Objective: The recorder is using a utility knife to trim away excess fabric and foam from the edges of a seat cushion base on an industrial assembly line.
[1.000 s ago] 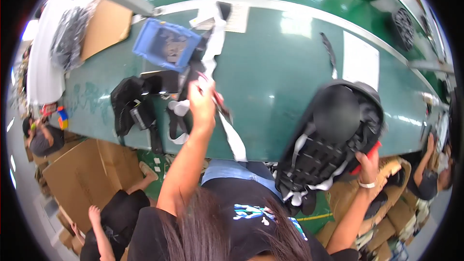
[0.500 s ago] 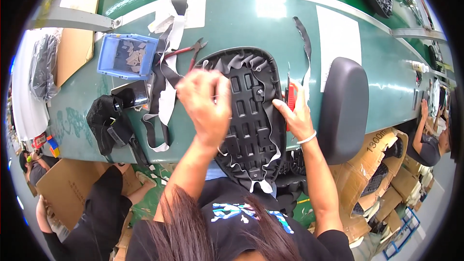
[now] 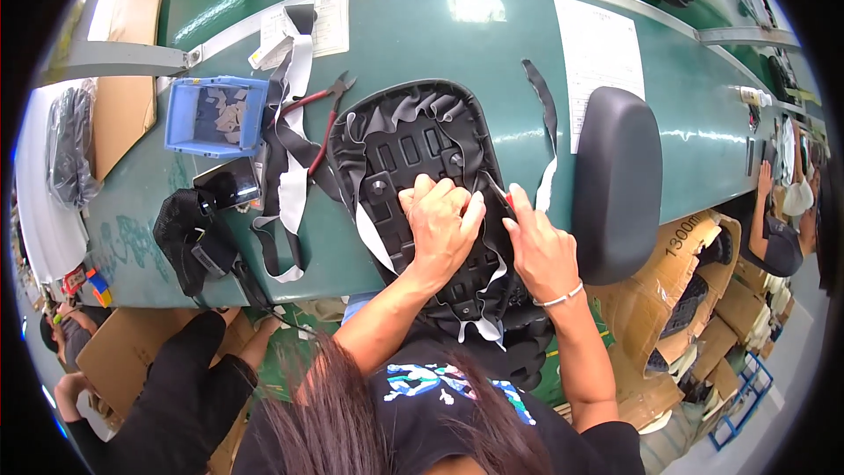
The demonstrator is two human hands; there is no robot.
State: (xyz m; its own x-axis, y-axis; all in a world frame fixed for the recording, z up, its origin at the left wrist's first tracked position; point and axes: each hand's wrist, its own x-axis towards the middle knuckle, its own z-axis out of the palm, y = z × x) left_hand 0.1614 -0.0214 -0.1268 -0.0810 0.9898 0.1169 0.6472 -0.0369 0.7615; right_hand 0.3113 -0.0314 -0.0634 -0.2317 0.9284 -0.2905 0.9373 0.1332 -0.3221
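Red cutter [image 3: 509, 200] mostly behind right fingers [image 3: 525, 211]

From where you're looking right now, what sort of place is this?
Probably a workshop or factory: there's a long green workbench, a fabric-edged black shell being worked on, and red-handled pliers lying nearby.

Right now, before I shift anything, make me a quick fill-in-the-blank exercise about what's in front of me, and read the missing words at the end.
1. The right hand holds a slim tool, its handle coloured ____.
2. Small grey pieces lie in the ____ bin.
3. The smooth cushion lies to the ____ of the ribbed black shell.
4. Of the bin and the pliers, the left hand is nearer the ____.

Missing words: red; blue; right; pliers.
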